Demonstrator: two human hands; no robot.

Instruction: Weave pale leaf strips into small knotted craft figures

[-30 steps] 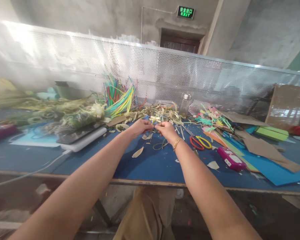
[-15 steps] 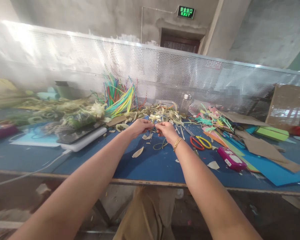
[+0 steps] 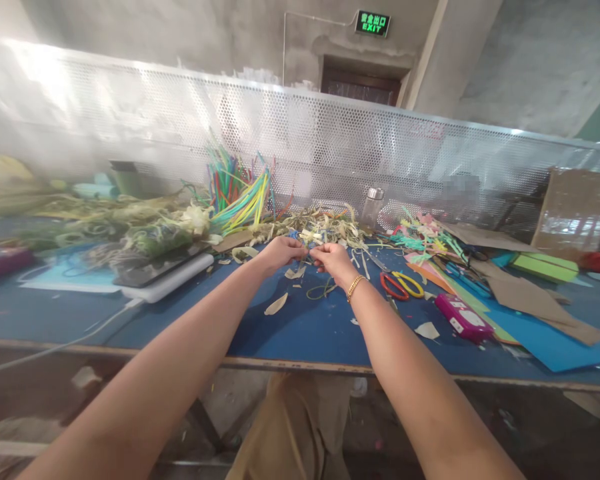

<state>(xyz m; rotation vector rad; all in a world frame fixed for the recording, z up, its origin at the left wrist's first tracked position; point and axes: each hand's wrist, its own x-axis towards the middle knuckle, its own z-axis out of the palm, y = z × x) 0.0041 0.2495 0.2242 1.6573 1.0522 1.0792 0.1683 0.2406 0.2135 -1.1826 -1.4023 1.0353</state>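
Note:
My left hand (image 3: 279, 253) and my right hand (image 3: 334, 259) meet fingertip to fingertip above the blue table (image 3: 300, 330). Both pinch a small thin piece between them, too small to name. A gold bracelet (image 3: 354, 287) circles my right wrist. Just beyond the hands lies a heap of pale straw-like strips (image 3: 325, 229). A green loop of cord (image 3: 322, 291) rests on the table under my right hand. Pale paper scraps (image 3: 276, 305) lie below my left hand.
Red and yellow scissors (image 3: 401, 285) and a pink box (image 3: 463, 317) lie right of my hands. Coloured straws (image 3: 235, 190) fan up at the back left. A white tablet-like device (image 3: 164, 277) with a cable sits left. Cardboard and coloured paper (image 3: 525, 293) cover the right. A perforated metal screen (image 3: 330, 143) backs the table.
The hands stay together in nearly the same spot; only the fingertips shift slightly around the small piece.

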